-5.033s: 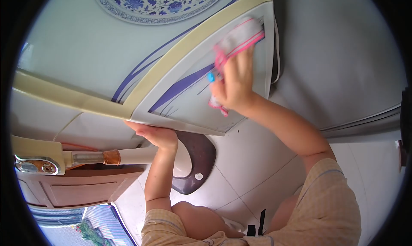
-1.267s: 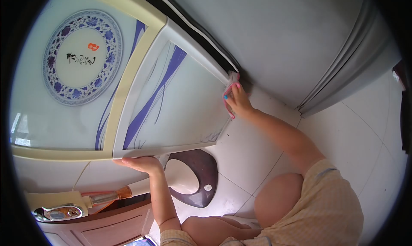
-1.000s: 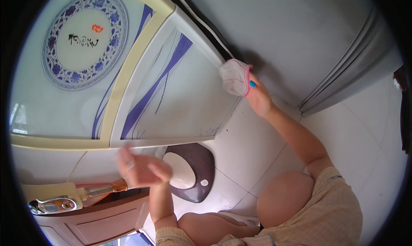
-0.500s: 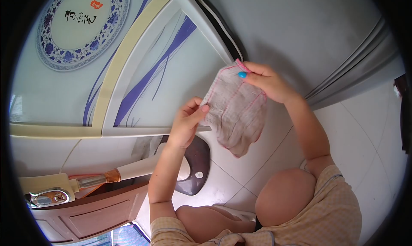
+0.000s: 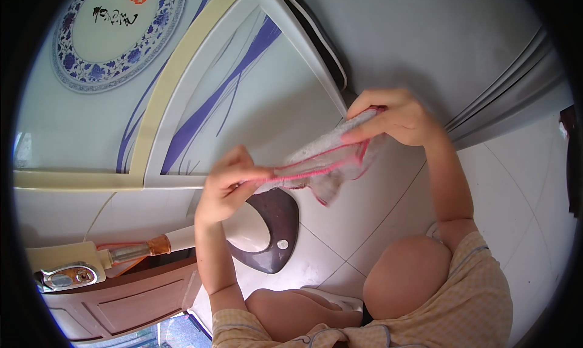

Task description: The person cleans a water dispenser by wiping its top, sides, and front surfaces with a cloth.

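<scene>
A greyish-white cloth with pink edging (image 5: 322, 160) is stretched between my two hands, in front of the glossy panelled door (image 5: 243, 105). My left hand (image 5: 228, 184) pinches its left end, close to the panel's lower edge. At the upper right end, my right hand (image 5: 395, 117) grips the cloth between thumb and fingers. Folds of the cloth hang below, slightly blurred. Pale glass with purple streaks fills the panel, and a blue floral plate design (image 5: 115, 32) shows at the upper left.
Right of the panel stands a large grey surface (image 5: 437, 44) with a dark gap and a white cord beside it. A dark base (image 5: 282, 211) with a cream column rests on the tiled floor (image 5: 340, 232). Lower left is a brown cabinet (image 5: 139, 305).
Earlier my right hand rubbed the panel with the cloth while my left held the panel's lower edge. My left hand then took the cloth too; now both hands are farther apart, turning it.
</scene>
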`<state>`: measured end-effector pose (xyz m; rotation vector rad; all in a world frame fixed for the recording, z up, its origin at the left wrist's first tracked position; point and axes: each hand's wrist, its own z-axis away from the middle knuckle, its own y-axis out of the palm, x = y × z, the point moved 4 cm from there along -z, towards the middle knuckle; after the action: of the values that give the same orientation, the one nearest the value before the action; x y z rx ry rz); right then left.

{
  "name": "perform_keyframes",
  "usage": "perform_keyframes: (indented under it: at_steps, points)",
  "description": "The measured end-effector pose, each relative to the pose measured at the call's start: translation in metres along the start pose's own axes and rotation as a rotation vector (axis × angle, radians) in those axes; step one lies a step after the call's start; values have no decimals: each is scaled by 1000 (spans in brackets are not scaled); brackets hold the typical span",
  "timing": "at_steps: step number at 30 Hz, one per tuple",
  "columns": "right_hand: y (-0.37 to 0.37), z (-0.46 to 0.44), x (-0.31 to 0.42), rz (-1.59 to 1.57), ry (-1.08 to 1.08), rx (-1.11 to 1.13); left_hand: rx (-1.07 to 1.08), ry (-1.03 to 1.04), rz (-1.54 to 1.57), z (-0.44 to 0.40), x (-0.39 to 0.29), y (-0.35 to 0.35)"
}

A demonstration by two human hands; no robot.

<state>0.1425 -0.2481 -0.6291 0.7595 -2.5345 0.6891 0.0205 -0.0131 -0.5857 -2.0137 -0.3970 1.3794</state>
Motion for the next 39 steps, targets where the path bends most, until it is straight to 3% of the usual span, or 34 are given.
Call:
perform_keyframes:
  at_steps: [4,8,10,11,13,15,21,23,24,25,27,29,31,32,34,35,37,39]
  points:
    - [-1,0,5,-106,134,135,-9,-1,-96,-1,-22,-1]
    - [9,9,-8,-260,107,156,93,41,-264,-3,-25,5]
    - [17,12,-19,-168,324,102,53,100,-597,-2,-29,11]
    - [22,8,-14,-170,323,102,53,98,-598,-2,-30,13]
    - [31,10,-18,-172,753,58,5,120,-673,-3,-34,12]
    - [38,12,-23,-242,727,63,13,134,-703,-2,-32,9]
    - [41,15,-26,-191,680,414,32,235,-752,1,-34,0]
    - [47,15,-22,-603,342,422,33,277,-735,2,-37,1]
    - [60,21,-27,-1018,336,318,7,286,-725,3,-37,4]
    - [71,21,-28,-1018,332,322,-21,294,-714,4,-37,7]
    - [84,17,-24,-1548,251,121,-63,349,-823,5,-36,10]
    - [92,31,-21,-1646,366,23,-108,402,-940,8,-35,11]
    - [97,37,-26,-1889,565,-331,-170,446,-1207,13,-33,12]
    - [100,37,-27,-1891,564,-319,-175,442,-1216,15,-31,11]
    - [99,36,-37,-1773,582,-574,-195,498,-1279,17,-31,11]
    - [96,28,-36,-1771,578,-561,-203,497,-1288,18,-33,8]
    - [72,-4,-24,-1446,272,-645,-329,572,-1365,27,-41,2]
    - [65,-14,-30,-1282,235,-657,-470,562,-1415,45,-45,-10]
